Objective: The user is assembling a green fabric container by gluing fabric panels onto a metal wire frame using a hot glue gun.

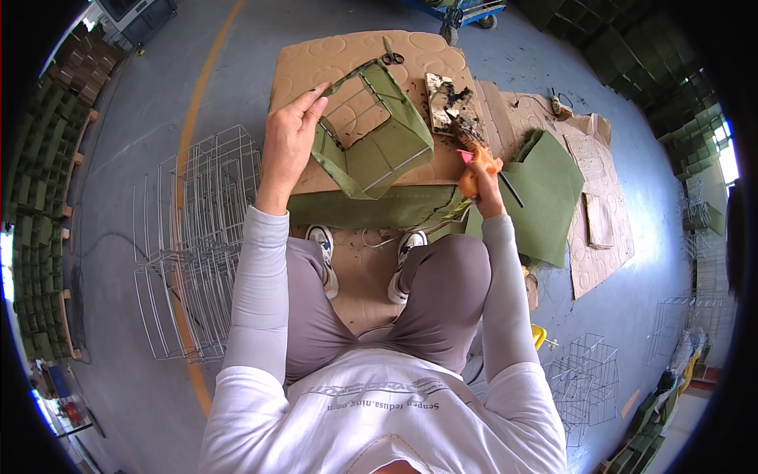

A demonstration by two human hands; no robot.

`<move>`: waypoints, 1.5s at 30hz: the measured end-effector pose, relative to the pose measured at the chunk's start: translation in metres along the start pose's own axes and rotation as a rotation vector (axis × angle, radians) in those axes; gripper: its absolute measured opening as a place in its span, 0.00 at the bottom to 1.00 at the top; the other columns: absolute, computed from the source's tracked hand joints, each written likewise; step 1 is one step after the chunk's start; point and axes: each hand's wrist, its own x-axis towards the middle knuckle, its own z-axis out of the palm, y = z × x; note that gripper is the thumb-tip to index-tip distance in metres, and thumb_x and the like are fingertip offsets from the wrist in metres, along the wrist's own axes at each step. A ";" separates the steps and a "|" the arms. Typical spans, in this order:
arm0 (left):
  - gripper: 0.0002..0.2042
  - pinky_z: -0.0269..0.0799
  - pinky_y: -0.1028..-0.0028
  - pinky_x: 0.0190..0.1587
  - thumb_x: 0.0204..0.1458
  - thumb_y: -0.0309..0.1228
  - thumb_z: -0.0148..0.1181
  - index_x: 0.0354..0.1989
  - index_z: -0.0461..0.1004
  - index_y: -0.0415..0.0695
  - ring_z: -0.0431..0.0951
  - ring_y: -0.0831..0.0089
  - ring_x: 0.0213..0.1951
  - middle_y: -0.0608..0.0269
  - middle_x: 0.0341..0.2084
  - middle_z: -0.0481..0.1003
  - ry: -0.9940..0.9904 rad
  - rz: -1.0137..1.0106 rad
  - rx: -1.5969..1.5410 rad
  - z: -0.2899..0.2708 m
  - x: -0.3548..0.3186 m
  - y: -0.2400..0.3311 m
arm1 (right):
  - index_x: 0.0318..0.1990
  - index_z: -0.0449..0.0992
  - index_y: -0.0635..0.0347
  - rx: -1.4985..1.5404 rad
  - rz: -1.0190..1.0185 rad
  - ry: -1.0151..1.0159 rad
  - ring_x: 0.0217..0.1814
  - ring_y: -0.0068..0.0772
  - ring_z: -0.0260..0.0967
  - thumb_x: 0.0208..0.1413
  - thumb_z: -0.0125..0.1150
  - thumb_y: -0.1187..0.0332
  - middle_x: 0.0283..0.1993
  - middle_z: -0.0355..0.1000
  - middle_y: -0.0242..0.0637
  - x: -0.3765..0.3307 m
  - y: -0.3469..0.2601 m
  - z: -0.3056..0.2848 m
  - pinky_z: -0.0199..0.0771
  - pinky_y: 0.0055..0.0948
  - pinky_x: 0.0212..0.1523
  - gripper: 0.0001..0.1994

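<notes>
My left hand point(292, 136) pinches the upper left edge of an open box point(395, 154), a wire frame with green felt-like fabric on it. The box is tilted, and brown cardboard shows through its open side. Its lower part rests at the near edge of the cardboard-covered work surface point(316, 59). My right hand point(485, 183) is wrapped round an orange glue gun point(479, 164) with a pink trigger. A black stick point(512, 190) comes out of its rear. The gun's dark, crusted nozzle points at a pale board point(437, 95) smeared with black residue, apart from the box.
Black-handled scissors point(392, 57) lie at the far edge. Green fabric sheets point(545, 197) lie on cardboard at right. Wire frames point(197, 245) stack on the floor at left, and more frames point(584, 379) stand at lower right. A blue cart point(466, 12) stands beyond.
</notes>
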 end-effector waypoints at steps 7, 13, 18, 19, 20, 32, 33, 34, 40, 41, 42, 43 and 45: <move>0.14 0.75 0.70 0.43 0.62 0.34 0.54 0.52 0.77 0.40 0.83 0.58 0.41 0.45 0.41 0.79 0.039 0.009 0.037 0.000 -0.002 -0.003 | 0.49 0.70 0.61 0.545 0.211 -0.316 0.35 0.28 0.74 0.56 0.64 0.61 0.37 0.74 0.33 -0.017 -0.007 0.014 0.77 0.28 0.36 0.18; 0.14 0.75 0.69 0.42 0.62 0.33 0.54 0.51 0.77 0.40 0.83 0.58 0.40 0.46 0.40 0.80 0.095 0.020 0.063 -0.003 0.000 -0.007 | 0.57 0.65 0.62 0.633 -0.011 -0.416 0.45 0.36 0.77 0.59 0.61 0.63 0.46 0.76 0.41 -0.036 -0.031 0.028 0.79 0.31 0.47 0.22; 0.13 0.75 0.69 0.40 0.62 0.32 0.55 0.50 0.77 0.40 0.83 0.59 0.39 0.46 0.38 0.80 0.137 0.056 0.067 -0.008 -0.001 -0.016 | 0.65 0.57 0.62 0.639 -0.242 -0.421 0.67 0.43 0.63 0.51 0.62 0.72 0.64 0.64 0.45 -0.058 -0.073 0.012 0.77 0.33 0.51 0.33; 0.12 0.75 0.69 0.40 0.61 0.31 0.55 0.50 0.78 0.41 0.83 0.59 0.38 0.46 0.37 0.80 0.114 0.075 0.063 -0.008 -0.003 -0.014 | 0.65 0.57 0.61 0.584 -0.274 -0.417 0.68 0.44 0.63 0.48 0.63 0.70 0.63 0.64 0.44 -0.063 -0.087 0.003 0.76 0.36 0.53 0.35; 0.12 0.75 0.69 0.40 0.61 0.31 0.55 0.50 0.78 0.41 0.83 0.59 0.38 0.46 0.37 0.80 0.108 0.067 0.063 -0.008 -0.004 -0.011 | 0.65 0.58 0.61 0.569 -0.270 -0.373 0.66 0.45 0.64 0.47 0.63 0.69 0.62 0.65 0.44 -0.066 -0.094 -0.008 0.76 0.39 0.54 0.35; 0.13 0.77 0.68 0.42 0.57 0.23 0.58 0.51 0.76 0.40 0.82 0.58 0.43 0.51 0.43 0.80 -0.078 0.152 0.060 -0.013 -0.045 0.003 | 0.56 0.67 0.68 0.404 -0.171 -0.912 0.55 0.52 0.69 0.42 0.65 0.64 0.47 0.70 0.48 -0.230 -0.148 -0.015 0.67 0.48 0.60 0.32; 0.14 0.76 0.68 0.45 0.57 0.23 0.58 0.51 0.76 0.40 0.81 0.58 0.45 0.52 0.45 0.79 -0.075 0.160 0.052 -0.013 -0.049 0.004 | 0.56 0.67 0.68 0.166 -0.058 -0.805 0.55 0.51 0.69 0.42 0.66 0.63 0.46 0.71 0.48 -0.241 -0.154 -0.010 0.67 0.48 0.60 0.31; 0.14 0.76 0.69 0.48 0.57 0.22 0.58 0.51 0.76 0.39 0.80 0.58 0.48 0.53 0.46 0.79 -0.073 0.169 0.044 -0.014 -0.053 0.004 | 0.57 0.66 0.69 0.108 -0.017 -0.830 0.57 0.46 0.68 0.45 0.65 0.70 0.50 0.71 0.47 -0.245 -0.152 -0.006 0.66 0.43 0.61 0.29; 0.14 0.74 0.70 0.52 0.61 0.26 0.54 0.54 0.76 0.41 0.79 0.64 0.52 0.57 0.50 0.78 -0.090 0.218 0.107 -0.009 -0.067 0.004 | 0.54 0.74 0.59 -0.056 0.030 -0.817 0.56 0.33 0.69 0.56 0.64 0.67 0.52 0.73 0.37 -0.274 -0.117 0.007 0.67 0.33 0.58 0.18; 0.14 0.74 0.70 0.52 0.61 0.26 0.54 0.54 0.76 0.41 0.79 0.64 0.52 0.57 0.50 0.78 -0.099 0.216 0.107 -0.009 -0.068 0.003 | 0.52 0.75 0.58 -0.098 -0.041 -0.796 0.55 0.36 0.69 0.55 0.65 0.67 0.51 0.74 0.38 -0.277 -0.111 0.010 0.68 0.33 0.56 0.17; 0.14 0.74 0.70 0.53 0.61 0.27 0.54 0.54 0.76 0.41 0.78 0.64 0.52 0.57 0.51 0.78 -0.089 0.187 0.099 -0.011 -0.068 0.002 | 0.49 0.77 0.58 -0.196 -0.119 -0.796 0.52 0.41 0.70 0.51 0.67 0.65 0.48 0.73 0.41 -0.277 -0.109 0.014 0.69 0.34 0.53 0.17; 0.14 0.73 0.69 0.54 0.62 0.27 0.54 0.54 0.76 0.41 0.78 0.64 0.53 0.57 0.51 0.78 -0.080 0.159 0.091 -0.012 -0.069 0.001 | 0.45 0.78 0.59 -0.162 -0.090 -0.754 0.49 0.43 0.70 0.48 0.68 0.65 0.45 0.73 0.43 -0.281 -0.105 0.020 0.69 0.34 0.51 0.17; 0.14 0.74 0.68 0.55 0.60 0.24 0.55 0.53 0.76 0.41 0.78 0.62 0.53 0.56 0.51 0.78 -0.061 0.163 0.111 -0.013 -0.071 0.001 | 0.45 0.77 0.60 -0.100 -0.077 -0.780 0.47 0.43 0.70 0.48 0.68 0.65 0.44 0.73 0.43 -0.285 -0.098 0.025 0.70 0.36 0.50 0.16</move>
